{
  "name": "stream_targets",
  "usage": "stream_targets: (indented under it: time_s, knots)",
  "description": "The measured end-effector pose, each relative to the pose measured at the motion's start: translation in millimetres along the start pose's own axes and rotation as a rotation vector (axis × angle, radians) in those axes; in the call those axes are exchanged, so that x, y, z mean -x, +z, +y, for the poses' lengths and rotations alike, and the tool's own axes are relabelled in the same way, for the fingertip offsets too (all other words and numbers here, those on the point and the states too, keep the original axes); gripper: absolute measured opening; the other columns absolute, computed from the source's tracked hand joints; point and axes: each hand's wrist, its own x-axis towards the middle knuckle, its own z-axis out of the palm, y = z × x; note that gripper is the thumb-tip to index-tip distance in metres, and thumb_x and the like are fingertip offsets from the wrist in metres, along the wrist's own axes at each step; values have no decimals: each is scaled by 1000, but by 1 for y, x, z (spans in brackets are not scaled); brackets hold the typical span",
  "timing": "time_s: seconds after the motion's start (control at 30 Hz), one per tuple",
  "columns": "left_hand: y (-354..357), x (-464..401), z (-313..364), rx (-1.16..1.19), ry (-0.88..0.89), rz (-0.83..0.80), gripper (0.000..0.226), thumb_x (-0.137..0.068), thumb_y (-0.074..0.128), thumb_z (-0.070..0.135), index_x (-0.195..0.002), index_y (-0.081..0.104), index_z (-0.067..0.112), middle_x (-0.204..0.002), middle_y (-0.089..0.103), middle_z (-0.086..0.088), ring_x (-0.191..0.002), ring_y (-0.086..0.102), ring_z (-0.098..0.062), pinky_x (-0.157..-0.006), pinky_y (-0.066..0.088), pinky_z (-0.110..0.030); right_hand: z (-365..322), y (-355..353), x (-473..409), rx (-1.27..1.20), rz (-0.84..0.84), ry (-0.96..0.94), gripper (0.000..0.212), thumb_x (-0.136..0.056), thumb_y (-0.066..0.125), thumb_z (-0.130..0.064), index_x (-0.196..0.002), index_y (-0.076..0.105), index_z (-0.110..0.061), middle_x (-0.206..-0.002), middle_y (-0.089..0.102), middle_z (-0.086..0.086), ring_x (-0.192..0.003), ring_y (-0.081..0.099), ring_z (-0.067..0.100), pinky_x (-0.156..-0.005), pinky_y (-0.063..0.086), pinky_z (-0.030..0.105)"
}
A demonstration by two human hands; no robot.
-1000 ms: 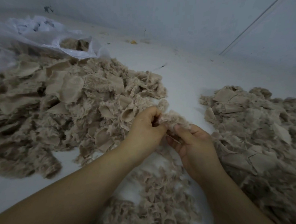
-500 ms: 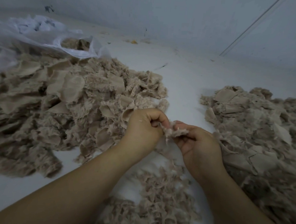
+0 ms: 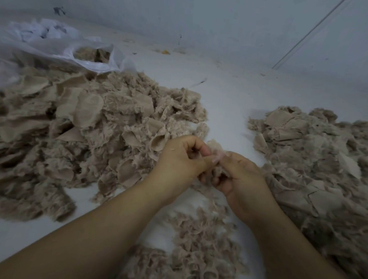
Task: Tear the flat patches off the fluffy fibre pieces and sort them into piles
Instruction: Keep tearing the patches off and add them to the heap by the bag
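While both forearms reach in from the near edge, the left hand [image 3: 181,160] and the right hand [image 3: 239,178] meet at the middle of the white bench [image 3: 228,94], each with its fingers curled in a tight grip on one small fibre piece [image 3: 216,148] held between them. The piece is tan and fluffy; its upper end sticks up above the fingertips, while the rest is bunched inside the two grips — whether a flat patch is still joined to it cannot be told, since the hands are blurred.

To the left lies a big pile [image 3: 76,138] of fluffy pieces with flat woven patches showing among them. To the right, well apart across a bare strip of bench, lies a second pile [image 3: 318,165] in which flat patches lie on top. Under the wrists and nearer the person spreads a looser heap of fluff [image 3: 196,251].

At the far left a thin white plastic bag [image 3: 56,45] sags open, with more tan fibre visible in its mouth — it touches the far edge of the left pile.
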Motion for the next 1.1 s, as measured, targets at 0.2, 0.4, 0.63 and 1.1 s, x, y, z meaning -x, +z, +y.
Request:
stream_targets:
  time_s: [0.2,0.4,0.63,1.1]
  knots:
    - [0,-1,-1,13,30,178,16,-87,62,-11,-82,63,4,-56,60,-9,-47,57,-19,-44,48,-28,0,0,0,-7,69,-35,16,-78,68,-24,-69,77,-14,-67,67,8,-56,56,12,-48,45,20]
    - [-1,-1,-1,-70,102,339,21,-94,53,-5,-82,60,11,-54,60,-8,-44,56,-19,-44,47,-27,2,2,-1,-30,207,-52,29,-86,68,-16,-57,74,-16,-51,52,-1,-46,45,10,-47,43,22]
    - [-4,-2,4,-32,92,407,23,-97,46,-6,-85,55,11,-51,54,3,-42,48,-13,-42,43,-27,1,0,-2,-141,245,-86,19,-80,69,-15,-62,65,-10,-51,47,0,-46,42,10,-45,42,21]
    - [3,4,6,-18,-217,6,17,-92,63,4,-80,55,-4,-57,56,-10,-37,43,-16,-35,31,-21,3,-5,-2,-78,117,-92,44,-90,59,-35,-95,72,7,-97,69,32,-91,69,42,-88,55,54]
